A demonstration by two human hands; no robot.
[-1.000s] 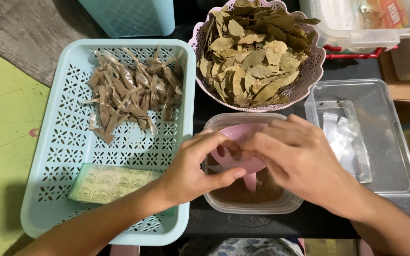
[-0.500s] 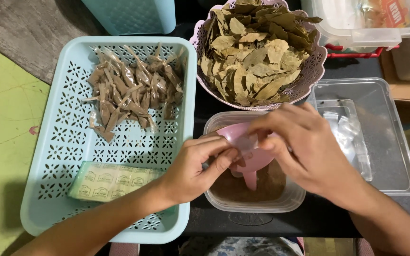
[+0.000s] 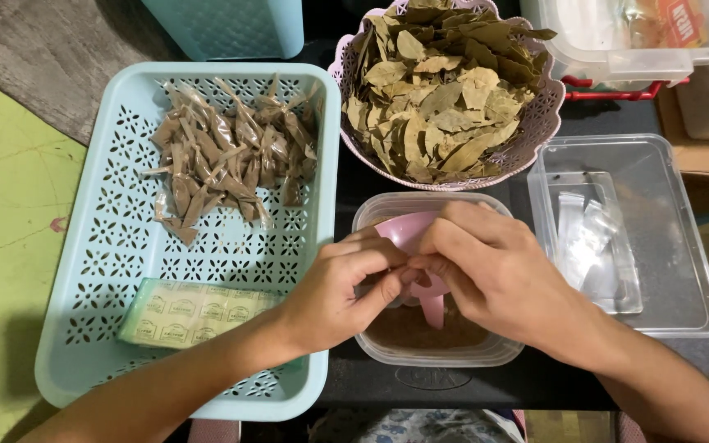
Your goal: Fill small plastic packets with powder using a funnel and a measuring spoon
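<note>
Left hand (image 3: pixel 334 295) and right hand (image 3: pixel 490 275), fingertips pressed together, pinch a pink scoop (image 3: pixel 416 246) over a tub (image 3: pixel 436 353) at the counter's near edge.

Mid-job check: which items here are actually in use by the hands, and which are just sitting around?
In use:
left hand and right hand, fingertips together over the tub
pink scoop
clear tub of brown powder

Lying about:
bowl of dried leaves
blue basket with filled sachets and label sheet
clear tray of empty bags

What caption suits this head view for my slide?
Both hands meet over a tub of brown powder, pink scoop beneath.
</note>
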